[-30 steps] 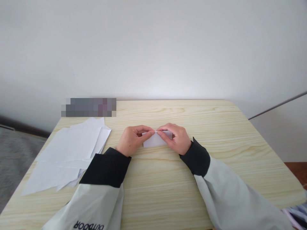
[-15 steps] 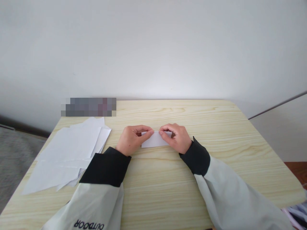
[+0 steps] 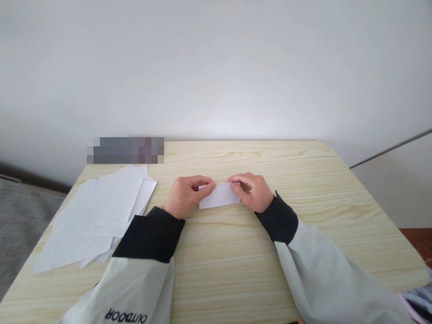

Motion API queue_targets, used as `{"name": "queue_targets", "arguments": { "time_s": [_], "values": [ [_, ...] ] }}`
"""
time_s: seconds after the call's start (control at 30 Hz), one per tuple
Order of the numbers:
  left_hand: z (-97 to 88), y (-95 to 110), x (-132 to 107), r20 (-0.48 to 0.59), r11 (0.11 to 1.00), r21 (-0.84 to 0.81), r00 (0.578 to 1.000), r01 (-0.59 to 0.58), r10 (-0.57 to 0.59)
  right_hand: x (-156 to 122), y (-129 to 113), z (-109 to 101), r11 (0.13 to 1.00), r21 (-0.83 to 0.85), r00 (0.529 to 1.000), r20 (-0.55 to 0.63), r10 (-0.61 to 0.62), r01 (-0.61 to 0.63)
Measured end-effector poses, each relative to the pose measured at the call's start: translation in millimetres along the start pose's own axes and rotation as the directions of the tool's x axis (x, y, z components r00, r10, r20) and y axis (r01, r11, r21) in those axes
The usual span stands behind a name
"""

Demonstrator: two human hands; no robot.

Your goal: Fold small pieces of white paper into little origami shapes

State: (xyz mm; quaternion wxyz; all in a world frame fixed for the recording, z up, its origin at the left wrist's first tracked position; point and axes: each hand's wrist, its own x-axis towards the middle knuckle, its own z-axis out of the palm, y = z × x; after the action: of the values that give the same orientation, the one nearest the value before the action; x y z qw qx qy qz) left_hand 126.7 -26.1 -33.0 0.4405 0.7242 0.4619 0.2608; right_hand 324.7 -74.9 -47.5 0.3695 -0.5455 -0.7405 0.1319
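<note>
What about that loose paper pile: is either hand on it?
No: the left hand and right hand both pinch a small white paper instead.

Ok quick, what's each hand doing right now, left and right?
Left hand: closed, pinching the small white rectangular paper piece at its upper edge.
Right hand: closed, pinching the same edge nearer its right end.

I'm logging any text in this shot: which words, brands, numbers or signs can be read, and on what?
"OUTDOOR": dark lettering, upside down in this view, on the light grey part of the left sleeve.
Pixelated patch at the back left of the table: too blurred to read.
Small held paper and loose white sheets: no readable text.
</note>
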Motion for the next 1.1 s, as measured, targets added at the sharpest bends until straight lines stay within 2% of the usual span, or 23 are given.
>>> {"name": "queue_targets", "arguments": {
  "time_s": [0.17,0.27,0.57,0.83,1.1],
  "values": [
    [2.0,1.7,0.1,0.018,0.999,-0.032,1.0,-0.008,0.009,-0.2,-6.0,3.9,0.998,0.015,0.997,0.046,-0.057,0.056],
    [3.2,1.6,0.3,0.018,0.999,-0.051,1.0,-0.015,0.016,0.2,-7.0,6.7,0.995,0.008,0.995,0.035,-0.097,0.097],
    [2.2,-1.1,0.6,-0.009,0.999,-0.045,1.0,-0.012,0.011,-0.5,-3.6,6.8,0.998,-0.004,0.997,-0.053,-0.057,0.056],
    [1.5,-1.1,0.3,-0.029,0.999,0.01,0.999,-0.03,0.03,0.4,-0.5,2.0,0.998,-0.025,0.998,0.022,-0.065,0.066],
    [1.4,0.2,0.3,-0.008,1.0,-0.007,1.0,-0.023,0.023,-0.7,1.5,2.4,0.998,-0.006,0.998,0.026,-0.066,0.066]
  ]
}}
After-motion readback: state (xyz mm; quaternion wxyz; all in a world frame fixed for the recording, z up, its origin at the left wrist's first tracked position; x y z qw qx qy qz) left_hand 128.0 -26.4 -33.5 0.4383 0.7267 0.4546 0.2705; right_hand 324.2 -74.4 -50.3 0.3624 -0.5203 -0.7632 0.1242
